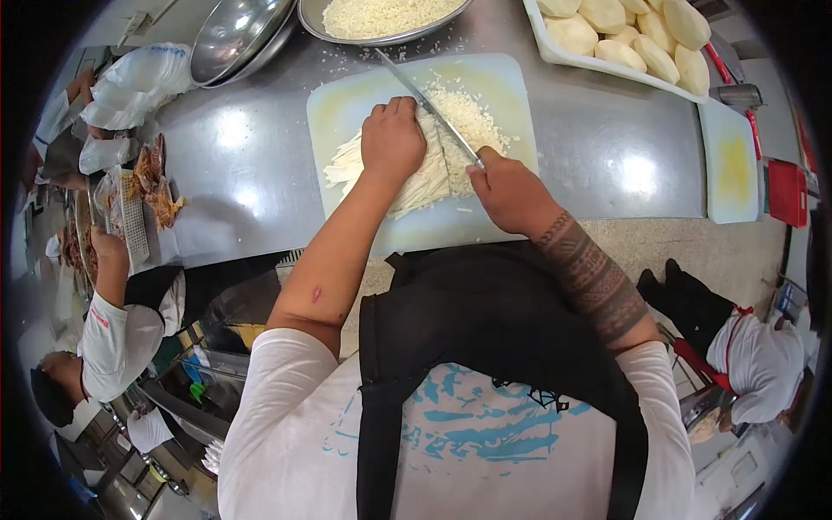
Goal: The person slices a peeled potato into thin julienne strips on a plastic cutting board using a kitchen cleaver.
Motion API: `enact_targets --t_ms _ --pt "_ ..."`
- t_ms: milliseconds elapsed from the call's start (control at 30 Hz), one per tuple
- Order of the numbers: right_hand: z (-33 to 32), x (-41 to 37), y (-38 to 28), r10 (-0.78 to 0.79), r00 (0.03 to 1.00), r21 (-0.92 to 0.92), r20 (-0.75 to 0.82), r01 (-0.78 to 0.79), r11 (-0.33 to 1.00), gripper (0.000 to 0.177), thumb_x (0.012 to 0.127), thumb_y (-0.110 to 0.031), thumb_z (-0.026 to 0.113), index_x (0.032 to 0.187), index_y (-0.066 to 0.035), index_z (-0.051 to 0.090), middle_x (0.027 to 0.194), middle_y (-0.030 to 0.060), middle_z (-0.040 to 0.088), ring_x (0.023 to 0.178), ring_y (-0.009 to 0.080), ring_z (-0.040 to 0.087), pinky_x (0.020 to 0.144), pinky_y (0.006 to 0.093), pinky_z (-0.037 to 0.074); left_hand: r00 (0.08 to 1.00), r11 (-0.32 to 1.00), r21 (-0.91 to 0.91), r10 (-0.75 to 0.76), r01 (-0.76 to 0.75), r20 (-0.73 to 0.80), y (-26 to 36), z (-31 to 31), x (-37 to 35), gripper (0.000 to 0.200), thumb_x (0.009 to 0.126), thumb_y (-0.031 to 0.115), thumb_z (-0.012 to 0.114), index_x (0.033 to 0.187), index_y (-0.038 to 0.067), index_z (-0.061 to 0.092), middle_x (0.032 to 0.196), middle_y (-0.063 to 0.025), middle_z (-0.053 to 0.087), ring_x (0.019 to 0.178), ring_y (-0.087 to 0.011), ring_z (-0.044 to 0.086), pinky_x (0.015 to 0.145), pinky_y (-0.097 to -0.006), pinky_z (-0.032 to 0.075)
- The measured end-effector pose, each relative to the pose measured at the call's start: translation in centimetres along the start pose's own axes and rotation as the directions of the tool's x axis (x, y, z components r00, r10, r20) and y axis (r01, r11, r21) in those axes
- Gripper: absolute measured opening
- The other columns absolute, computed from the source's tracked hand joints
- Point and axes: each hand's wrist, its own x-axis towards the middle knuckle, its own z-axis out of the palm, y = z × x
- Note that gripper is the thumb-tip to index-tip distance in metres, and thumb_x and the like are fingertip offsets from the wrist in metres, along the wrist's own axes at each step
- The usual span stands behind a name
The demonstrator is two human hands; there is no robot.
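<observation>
At the middle of the steel bench [251, 165] lies a pale chopping board [511, 87], and both hands of the person work on it. The left hand [394, 139] rests on a bundle of potato strips [407, 191]; its fingers are curled in and press the strips down against the board. The right hand [511, 192], with a dark band tattoo on its forearm, has its fingers closed fully around the handle of a knife [425, 97]. The blade runs from this hand toward 11 o'clock, just beside the left knuckles, with its edge on the strips. At 1 o'clock from the left hand a heap of small cut pieces [475, 117] lies on the board.

At 12 o'clock a steel bowl [381, 19] holds more cut potato, and at 11 o'clock stands another steel bowl [234, 35]. At 1 o'clock a white tray [555, 50] carries peeled whole potatoes [624, 39]. At 3 o'clock lies a second, smaller board [732, 165].

At 9 o'clock a co-worker in a white sleeve [117, 338] handles some brown food [156, 186]. The person's white shirt [286, 416] has a blue print under a black apron [494, 321]; it is perhaps lettering, but I cannot read it.
</observation>
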Motion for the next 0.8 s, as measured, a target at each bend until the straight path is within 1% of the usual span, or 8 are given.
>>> enact_targets --t_ms 167,233,300,400,533,633,700,800 --pt "-2.9 -3.8 -2.9 -0.003 0.999 0.059 0.04 0.001 0.998 0.03 0.109 -0.03 0.054 0.108 -0.001 0.057 0.088 0.0279 0.071 0.085 0.0497 0.069 0.078 0.0604 0.053 0.998 0.999 0.028 -0.026 0.024 0.052 -0.4 0.1 0.3 0.021 0.094 0.012 0.059 0.11 0.004 0.07 0.108 -0.015 0.073 0.096 -0.0364 0.067 0.085 -0.0491 0.053" --pt "0.3 -0.9 -0.4 0.0 1.0 0.048 0.012 0.0 0.999 0.03 0.109 -0.03 0.053 0.108 -0.001 0.056 0.087 0.0278 0.071 0.085 0.0495 0.069 0.078 0.0606 0.053 0.997 0.999 0.045 -0.03 0.027 0.072 -0.3 0.4 -0.1 0.02 0.094 0.012 0.059 0.11 0.003 0.069 0.107 -0.0151 0.073 0.096 -0.0366 0.067 0.085 -0.049 0.053" --pt "0.8 -0.4 0.0 -0.008 1.0 0.039 -0.02 0.009 0.999 0.03 0.109 -0.03 0.053 0.109 -0.001 0.056 0.086 0.0277 0.07 0.085 0.0493 0.069 0.078 0.0608 0.053 0.999 1.0 0.028 0.014 -0.013 -0.035 -0.4 0.6 0.0 0.019 0.094 0.011 0.059 0.108 0.003 0.069 0.104 -0.0154 0.072 0.096 -0.0369 0.067 0.084 -0.0494 0.053" --pt "-2.5 -2.8 -3.2 0.048 0.998 0.051 0.039 -0.05 0.997 0.029 0.109 -0.03 0.053 0.11 -0.001 0.056 0.087 0.0281 0.071 0.085 0.0491 0.069 0.078 0.0609 0.053 1.0 1.0 -0.006 -0.023 0.023 0.021 -0.4 0.3 0.0 0.019 0.093 0.011 0.059 0.107 0.003 0.069 0.103 -0.0155 0.072 0.096 -0.0373 0.067 0.084 -0.0504 0.052" --pt "-0.5 -2.4 -2.1 0.046 0.998 0.05 0.043 -0.048 0.998 0.029 0.109 -0.03 0.053 0.11 -0.001 0.055 0.088 0.0283 0.071 0.086 0.0493 0.07 0.078 0.0611 0.053 1.0 1.0 -0.01 -0.019 0.019 0.006 -0.5 0.7 -0.3 0.018 0.093 0.011 0.058 0.106 0.003 0.069 0.103 -0.016 0.072 0.095 -0.0377 0.067 0.084 -0.0511 0.052" --pt "-0.7 0.1 -1.4 -0.029 0.999 0.065 0.021 0.027 0.998 0.029 0.11 -0.03 0.052 0.112 -0.001 0.054 0.088 0.0283 0.07 0.087 0.0498 0.069 0.079 0.061 0.053 1.0 1.0 -0.003 0.0 0.0 -0.026 -0.7 0.6 0.2 0.017 0.093 0.01 0.058 0.104 0.002 0.068 0.102 -0.0164 0.072 0.094 -0.0379 0.067 0.084 -0.0512 0.052" --pt "-3.2 -3.1 -3.8 0.069 0.994 0.074 0.087 -0.076 0.994 0.03 0.11 -0.031 0.051 0.112 -0.001 0.055 0.09 0.0283 0.07 0.089 0.0502 0.069 0.08 0.0602 0.053 1.0 0.999 -0.024 -0.026 0.026 -0.006 -0.7 0.7 -0.1 0.018 0.092 0.01 0.058 0.104 0.002 0.068 0.102 -0.0172 0.072 0.095 -0.0381 0.067 0.084 -0.0515 0.052" --pt "0.0 -1.9 -2.0 0.055 0.995 0.068 0.08 -0.06 0.996 0.031 0.11 -0.031 0.051 0.113 -0.001 0.055 0.091 0.0283 0.07 0.09 0.05 0.069 0.082 0.0599 0.053 1.0 0.999 -0.036 -0.029 0.029 0.006 -0.6 0.6 0.0 0.017 0.092 0.01 0.058 0.104 0.002 0.067 0.103 -0.0176 0.071 0.096 -0.0384 0.066 0.085 -0.051 0.052"
